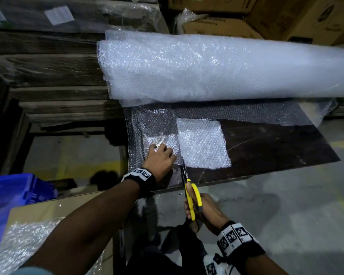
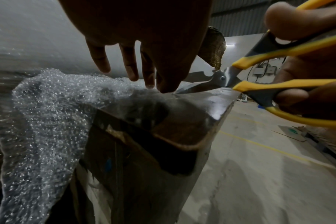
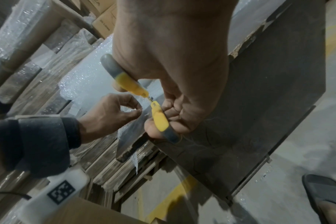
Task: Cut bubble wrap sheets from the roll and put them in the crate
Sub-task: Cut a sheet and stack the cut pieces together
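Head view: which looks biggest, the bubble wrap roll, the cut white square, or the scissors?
1. Roll, easily the largest, spanning most of the picture.
2. Cut square, lying on the dark board.
3. Scissors, smallest, though they sit nearer the camera, held by the right hand.

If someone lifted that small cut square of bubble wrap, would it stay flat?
Probably not: the cut square looks thin, and the same wrap droops limply over the board's edge. It is likely very light, so a draft might shift it.
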Tool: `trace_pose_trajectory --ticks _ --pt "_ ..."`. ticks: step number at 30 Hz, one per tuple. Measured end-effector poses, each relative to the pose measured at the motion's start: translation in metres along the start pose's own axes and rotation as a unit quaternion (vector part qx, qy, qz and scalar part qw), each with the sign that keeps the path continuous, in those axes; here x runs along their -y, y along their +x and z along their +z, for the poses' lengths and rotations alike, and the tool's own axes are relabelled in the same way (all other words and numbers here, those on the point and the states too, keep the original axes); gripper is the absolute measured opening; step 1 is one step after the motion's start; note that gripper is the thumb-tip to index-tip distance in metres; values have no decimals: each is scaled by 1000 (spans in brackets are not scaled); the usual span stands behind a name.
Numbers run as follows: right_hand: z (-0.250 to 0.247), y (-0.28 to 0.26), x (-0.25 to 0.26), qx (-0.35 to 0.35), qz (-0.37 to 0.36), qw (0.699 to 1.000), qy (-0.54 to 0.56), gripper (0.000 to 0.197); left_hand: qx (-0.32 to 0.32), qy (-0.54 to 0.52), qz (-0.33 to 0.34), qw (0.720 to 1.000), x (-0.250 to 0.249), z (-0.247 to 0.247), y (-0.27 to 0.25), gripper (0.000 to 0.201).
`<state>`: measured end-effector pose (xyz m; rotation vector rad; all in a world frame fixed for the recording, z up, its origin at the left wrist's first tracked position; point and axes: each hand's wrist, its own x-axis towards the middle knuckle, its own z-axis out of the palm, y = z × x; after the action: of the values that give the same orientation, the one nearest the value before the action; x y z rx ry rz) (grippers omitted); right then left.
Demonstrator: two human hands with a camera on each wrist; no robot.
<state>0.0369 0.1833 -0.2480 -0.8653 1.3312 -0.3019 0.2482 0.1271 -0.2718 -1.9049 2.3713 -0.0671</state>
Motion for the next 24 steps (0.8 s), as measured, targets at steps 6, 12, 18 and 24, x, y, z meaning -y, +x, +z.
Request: trace_pose_trajectory --ticks 6,12,18,24 --pt "5 8 -5 -42 -16 998 -35 62 22 -7 -9 1000 -3 2 -1 28" --pt "1 12 -2 -49 -16 996 -68 59 37 -24 -31 999 -3 6 -2 30" --pt "-6 13 -1 -35 -16 996 -84 72 43 -27 -37 998 -5 5 -3 35" --pt "-6 16 3 -31 -9 995 -96 75 47 8 -38 998 -8 1 -1 30"
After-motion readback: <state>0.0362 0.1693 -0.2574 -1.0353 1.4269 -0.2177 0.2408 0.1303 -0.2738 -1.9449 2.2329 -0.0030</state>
